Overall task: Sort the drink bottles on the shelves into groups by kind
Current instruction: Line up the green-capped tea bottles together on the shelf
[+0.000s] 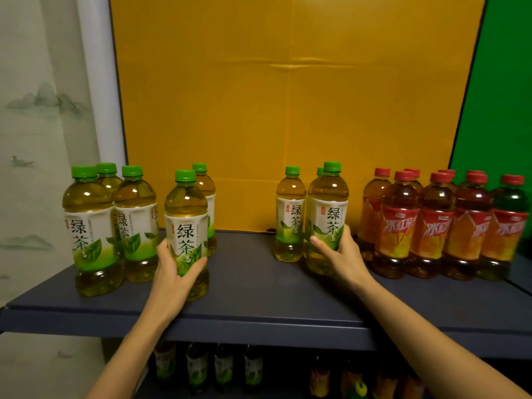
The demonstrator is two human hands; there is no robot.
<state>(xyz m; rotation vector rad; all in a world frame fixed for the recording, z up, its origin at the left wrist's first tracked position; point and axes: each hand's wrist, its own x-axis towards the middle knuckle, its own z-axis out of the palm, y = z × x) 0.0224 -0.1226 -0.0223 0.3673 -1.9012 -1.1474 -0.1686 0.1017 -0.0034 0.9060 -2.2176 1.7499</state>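
On the dark shelf (259, 286) stand green-capped green tea bottles and red-capped iced red tea bottles. My left hand (172, 272) grips the lower part of one green tea bottle (186, 220) standing left of centre. My right hand (342, 254) holds another green tea bottle (328, 208) right of centre, with two more green tea bottles (290, 214) beside and behind it. Three green tea bottles (89, 226) cluster at the far left, and one (205, 191) stands behind the bottle in my left hand. Several red tea bottles (398, 223) fill the right end.
A yellow backdrop (288, 96) hangs behind the shelf, with a green sheet (501, 82) at the right and a painted curtain (34, 139) at the left. On the lower shelf, more green tea bottles (198, 367) and red tea bottles (322, 378) stand in shadow.
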